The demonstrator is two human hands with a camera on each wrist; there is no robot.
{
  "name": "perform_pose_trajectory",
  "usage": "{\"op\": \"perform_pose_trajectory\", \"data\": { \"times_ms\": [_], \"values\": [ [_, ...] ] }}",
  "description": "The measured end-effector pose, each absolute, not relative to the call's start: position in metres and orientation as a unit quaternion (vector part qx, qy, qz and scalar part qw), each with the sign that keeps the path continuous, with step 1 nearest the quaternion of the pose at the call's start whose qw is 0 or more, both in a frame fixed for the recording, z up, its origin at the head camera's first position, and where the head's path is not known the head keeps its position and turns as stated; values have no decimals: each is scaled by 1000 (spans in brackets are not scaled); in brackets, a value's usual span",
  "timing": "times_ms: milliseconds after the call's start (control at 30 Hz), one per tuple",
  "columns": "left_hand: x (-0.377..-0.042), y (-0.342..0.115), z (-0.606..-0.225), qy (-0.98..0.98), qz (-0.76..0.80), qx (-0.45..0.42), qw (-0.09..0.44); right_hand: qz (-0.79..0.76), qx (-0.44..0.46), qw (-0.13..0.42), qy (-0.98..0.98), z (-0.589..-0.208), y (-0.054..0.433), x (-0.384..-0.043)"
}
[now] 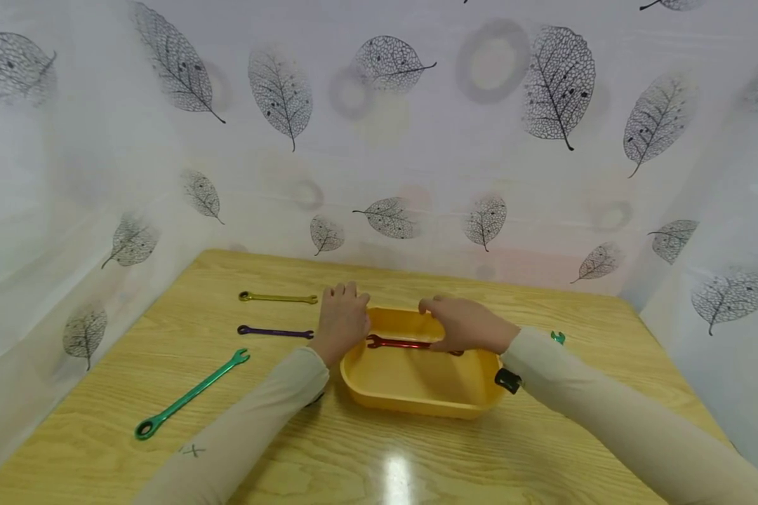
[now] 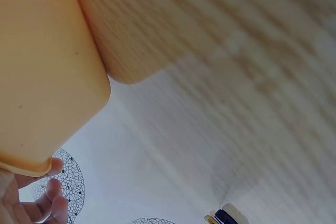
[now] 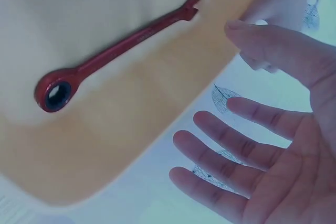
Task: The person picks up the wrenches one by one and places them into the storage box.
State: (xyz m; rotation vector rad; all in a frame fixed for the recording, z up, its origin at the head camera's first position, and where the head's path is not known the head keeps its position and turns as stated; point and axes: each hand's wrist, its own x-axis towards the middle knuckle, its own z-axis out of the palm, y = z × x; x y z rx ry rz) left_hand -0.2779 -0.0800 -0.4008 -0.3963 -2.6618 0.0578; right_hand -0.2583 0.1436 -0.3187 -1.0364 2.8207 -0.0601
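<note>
A yellow plastic tray (image 1: 410, 382) stands on the wooden table, and a red combination wrench (image 1: 401, 343) lies inside it along the far wall. At the tray's far left corner my left hand (image 1: 343, 319) grips the rim; in the left wrist view its fingers (image 2: 56, 165) curl beneath the lip. My right hand (image 1: 467, 324) hovers over the far right side, above the wrench. Seen from the right wrist, that hand (image 3: 273, 166) has its fingers spread and holds nothing, with the red wrench (image 3: 126, 45) apart from it.
Left of the tray lie a yellow wrench (image 1: 278, 298), a purple wrench (image 1: 276, 332) and a larger green wrench (image 1: 192, 394). Another green wrench end (image 1: 558, 337) shows beyond my right forearm. A leaf-patterned curtain (image 1: 417, 154) hangs behind the table (image 1: 328, 463).
</note>
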Motion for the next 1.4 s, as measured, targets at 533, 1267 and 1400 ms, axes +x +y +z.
{"op": "perform_pose_trajectory", "data": {
  "times_ms": [533, 1267, 1400],
  "values": [
    [-275, -79, -398, -967, 25, -137, 214, -78, -316, 9, 945, -295, 178, -244],
    [-269, -77, -397, -969, 18, -134, 205, -119, -207, -83, 968, -289, 239, -217],
    [-267, -77, -397, -969, 21, -135, 207, -117, -184, -110, 970, -294, 252, -213]
  ]
}}
